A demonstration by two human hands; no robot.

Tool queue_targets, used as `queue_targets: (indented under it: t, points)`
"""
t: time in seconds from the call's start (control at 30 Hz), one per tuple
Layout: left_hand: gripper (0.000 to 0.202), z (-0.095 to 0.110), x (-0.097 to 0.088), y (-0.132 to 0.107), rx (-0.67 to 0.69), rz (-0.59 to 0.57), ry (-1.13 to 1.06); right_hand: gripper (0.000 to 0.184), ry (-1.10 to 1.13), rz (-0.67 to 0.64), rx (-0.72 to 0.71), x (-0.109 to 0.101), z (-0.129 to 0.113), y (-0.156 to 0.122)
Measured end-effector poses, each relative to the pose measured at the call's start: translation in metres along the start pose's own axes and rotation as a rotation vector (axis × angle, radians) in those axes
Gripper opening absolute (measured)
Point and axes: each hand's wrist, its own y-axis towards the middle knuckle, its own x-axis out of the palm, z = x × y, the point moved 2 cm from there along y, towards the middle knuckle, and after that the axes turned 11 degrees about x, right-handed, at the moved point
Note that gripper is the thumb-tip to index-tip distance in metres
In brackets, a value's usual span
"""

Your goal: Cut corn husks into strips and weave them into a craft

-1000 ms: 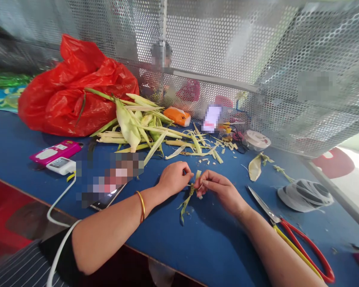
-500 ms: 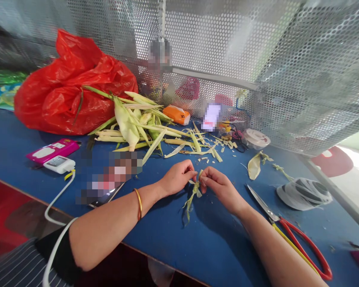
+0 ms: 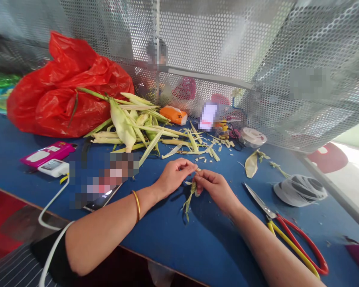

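Over the blue table, a small knotted corn-husk piece (image 3: 192, 192) hangs down from the fingertips, its thin greenish strands pointing toward me. My right hand (image 3: 217, 186) is closed in a pinch around its top end. Close beside it, my left hand (image 3: 176, 174) has thumb and forefinger pressed together; a fine thread-like line seems to run between the two hands, but its detail is too small to make out. Scissors (image 3: 271, 213) with red and yellow handles lie with blades apart to the right of my right hand. A spool of clear thread (image 3: 300, 191) stands beyond them.
Corn husks (image 3: 125, 127) are heaped beside a red plastic bag (image 3: 71, 91), with cut scraps scattered rightward. A phone (image 3: 100, 199) lies by my left forearm, near a white device (image 3: 54, 167) with a cable. An orange tissue pack (image 3: 173, 114) and tape roll (image 3: 253, 136) sit near the perforated screen (image 3: 209, 44).
My hands have come closer together, and my left fingertips now almost meet the right ones above the husk piece. The whole view has shifted slightly.
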Motion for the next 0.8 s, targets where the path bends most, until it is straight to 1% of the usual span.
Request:
queue_targets:
  t: [0.07, 0.17, 0.27, 0.33, 0.4, 0.5, 0.63, 0.7, 0.8]
  points:
    - [0.047, 0.001, 0.001, -0.002, -0.083, 0.031, -0.107, 0.031, 0.108, 0.071, 0.007, -0.003, -0.001, 0.000]
    - [0.052, 0.000, 0.006, -0.006, -0.140, -0.041, -0.148, 0.031, 0.266, 0.139, 0.029, -0.007, -0.001, 0.000]
    - [0.042, -0.003, 0.013, -0.008, -0.213, -0.128, -0.193, 0.032, 0.346, 0.120, 0.063, -0.006, -0.002, -0.001]
    - [0.035, -0.004, 0.016, -0.009, -0.275, -0.155, -0.269, 0.032, 0.378, 0.108, 0.081, -0.006, -0.002, -0.002]
    - [0.031, -0.003, 0.016, -0.009, -0.326, -0.143, -0.335, 0.031, 0.409, 0.097, 0.105, -0.007, -0.003, -0.002]
    - [0.023, 0.000, 0.015, -0.010, -0.372, -0.124, -0.378, 0.029, 0.437, 0.060, 0.139, -0.007, -0.003, -0.003]
    - [0.017, 0.004, 0.015, -0.011, -0.414, -0.139, -0.438, 0.028, 0.442, 0.020, 0.154, -0.006, -0.004, -0.004]
    - [0.016, 0.005, 0.014, -0.010, -0.427, -0.148, -0.402, 0.029, 0.456, 0.039, 0.149, -0.007, -0.005, -0.004]
    - [0.016, 0.006, 0.013, -0.009, -0.456, -0.153, -0.338, 0.031, 0.487, 0.106, 0.119, -0.009, -0.005, -0.004]
